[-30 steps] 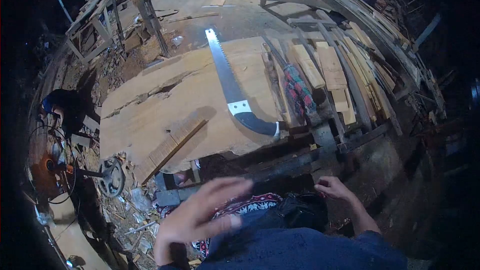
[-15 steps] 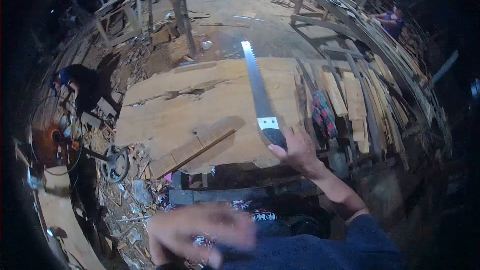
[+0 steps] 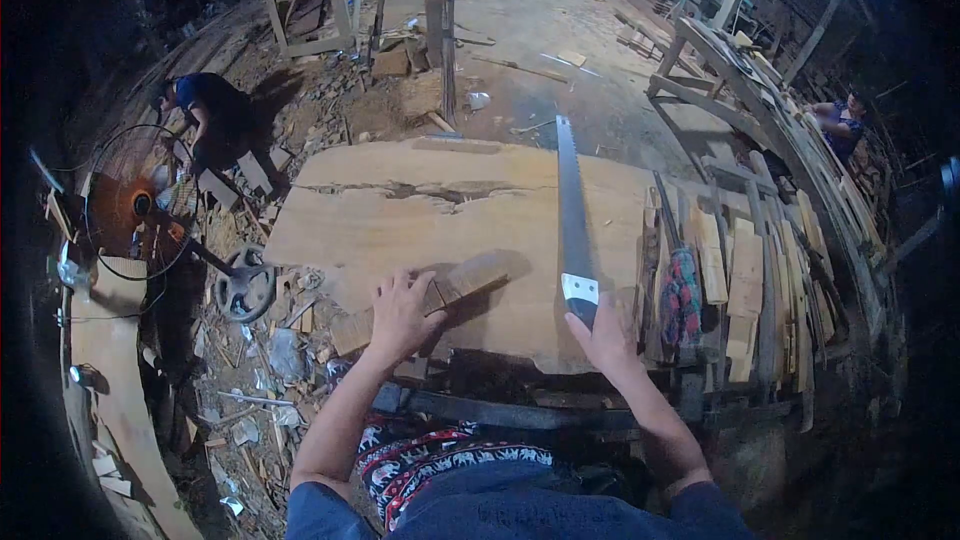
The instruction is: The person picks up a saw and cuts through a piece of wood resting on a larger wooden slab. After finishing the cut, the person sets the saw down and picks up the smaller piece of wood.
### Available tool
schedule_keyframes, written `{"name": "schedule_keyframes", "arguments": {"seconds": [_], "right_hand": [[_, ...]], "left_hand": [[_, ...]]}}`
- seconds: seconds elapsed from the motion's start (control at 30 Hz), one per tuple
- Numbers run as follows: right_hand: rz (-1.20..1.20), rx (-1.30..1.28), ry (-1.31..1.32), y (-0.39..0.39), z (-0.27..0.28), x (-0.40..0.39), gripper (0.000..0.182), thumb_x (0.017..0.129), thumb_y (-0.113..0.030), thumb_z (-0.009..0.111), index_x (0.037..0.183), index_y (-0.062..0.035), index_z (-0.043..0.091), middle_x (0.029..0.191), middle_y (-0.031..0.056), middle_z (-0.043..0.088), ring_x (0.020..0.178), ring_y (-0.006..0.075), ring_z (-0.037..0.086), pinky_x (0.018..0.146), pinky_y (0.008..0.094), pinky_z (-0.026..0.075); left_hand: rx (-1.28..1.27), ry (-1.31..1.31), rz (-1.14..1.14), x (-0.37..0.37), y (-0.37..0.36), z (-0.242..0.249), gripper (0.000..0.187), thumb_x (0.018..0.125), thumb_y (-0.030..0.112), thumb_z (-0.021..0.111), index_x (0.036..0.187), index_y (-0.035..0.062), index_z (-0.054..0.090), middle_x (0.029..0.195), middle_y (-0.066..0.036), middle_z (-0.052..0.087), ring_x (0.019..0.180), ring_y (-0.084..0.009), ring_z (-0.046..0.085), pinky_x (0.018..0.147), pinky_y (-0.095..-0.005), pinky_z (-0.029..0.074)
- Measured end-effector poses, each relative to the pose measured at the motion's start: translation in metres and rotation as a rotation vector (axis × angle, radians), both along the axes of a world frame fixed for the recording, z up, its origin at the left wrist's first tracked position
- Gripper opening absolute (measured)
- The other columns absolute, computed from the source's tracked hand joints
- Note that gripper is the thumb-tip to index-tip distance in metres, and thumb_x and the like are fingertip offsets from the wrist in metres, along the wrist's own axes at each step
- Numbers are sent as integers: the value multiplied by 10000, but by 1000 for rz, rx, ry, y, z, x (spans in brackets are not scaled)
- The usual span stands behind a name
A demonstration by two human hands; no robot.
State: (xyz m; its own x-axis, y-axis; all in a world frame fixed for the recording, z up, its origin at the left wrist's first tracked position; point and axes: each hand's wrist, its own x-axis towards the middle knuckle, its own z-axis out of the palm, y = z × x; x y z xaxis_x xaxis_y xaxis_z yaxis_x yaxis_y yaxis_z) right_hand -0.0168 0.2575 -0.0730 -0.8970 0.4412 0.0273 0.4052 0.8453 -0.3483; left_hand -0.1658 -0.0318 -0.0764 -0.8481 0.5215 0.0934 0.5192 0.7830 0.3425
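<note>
My right hand (image 3: 610, 332) is closed round the dark handle of a handsaw (image 3: 575, 210). Its long toothed blade points away from me over a broad wooden slab (image 3: 360, 220), which has a ragged crack towards its far side. My left hand (image 3: 403, 315) grips a short piece of wood (image 3: 475, 278) across its middle, thumb on the near right side and fingers over the top. That piece lies slantwise on the near part of the slab, a dark line across it just right of my fingers. The saw blade is apart from it.
Several wooden strips (image 3: 745, 285) and a checked cloth (image 3: 681, 295) lie at the right. A round fan (image 3: 135, 202) and a handwheel (image 3: 246, 285) stand at the left among wood scraps. One person (image 3: 215, 105) bends at the left; another (image 3: 840, 128) is at the far right.
My left hand has moved from near my body up and forward onto the piece of wood and taken hold of it. The saw stays in my right hand. The view has shifted.
</note>
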Motion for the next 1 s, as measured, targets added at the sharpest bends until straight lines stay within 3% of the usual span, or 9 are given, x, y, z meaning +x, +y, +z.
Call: {"name": "schedule_keyframes", "arguments": {"seconds": [0.13,0.27,0.33,0.53,0.6,0.8,0.9,0.97,1.0], "right_hand": [[-140,-367,8,-1,24,3,578,896,-388,631,1234,35,427,1058,316,599,983,478,599,865,521,466],[-127,-368,214,2,3,2,543,915,-399,607,1211,16,418,985,288,628,944,481,610,822,535,465],[-224,-376,221,-1,4,-1,503,895,-392,647,1139,10,467,946,271,636,913,440,632,782,501,475],[-343,-382,294,3,37,1,405,827,-322,761,951,-1,548,748,156,613,670,300,604,648,427,472],[-282,-306,425,5,32,0,365,837,-296,754,955,-9,561,674,124,579,606,261,580,607,411,465],[-292,-518,441,-1,47,-19,278,907,-263,665,973,-9,574,696,131,566,617,227,577,592,382,455],[-254,-598,449,-6,32,-29,298,943,-257,611,1097,-16,525,754,159,590,662,263,609,596,400,462],[-192,-611,446,-4,6,-32,386,961,-262,578,1248,-37,450,810,202,611,732,351,641,639,429,484],[-190,-613,441,-4,1,-37,386,961,-262,578,1248,-37,450,810,202,611,732,351,641,639,429,484]], "left_hand": [[40,-16,-20,-14,16,1,619,713,275,771,1262,87,556,1206,-161,540,1150,-364,485,972,-486,402],[30,32,-74,-53,55,-9,577,735,297,745,1243,99,557,1182,-151,555,1112,-347,519,921,-487,414],[54,246,-113,-82,84,-19,567,741,281,733,1246,101,550,1155,-146,576,1101,-348,534,915,-479,424],[-70,159,-86,-163,165,-12,572,740,282,739,1255,117,553,1185,-143,559,1144,-348,514,925,-484,424],[-12,217,-79,-181,181,-18,570,741,291,744,1255,132,559,1184,-137,553,1146,-344,508,926,-493,420],[159,220,6,-205,199,-34,490,798,355,718,1249,210,598,1149,-110,548,1150,-334,483,933,-537,402],[338,132,121,-211,202,-34,411,880,444,611,1218,210,625,1191,-116,545,1198,-335,464,946,-553,392],[338,349,240,-227,209,-60,411,950,492,461,1196,219,644,1283,-118,529,1242,-366,440,958,-595,369],[335,346,243,-228,210,-56,411,950,492,461,1196,219,644,1283,-118,529,1242,-366,440,958,-595,369]]}}
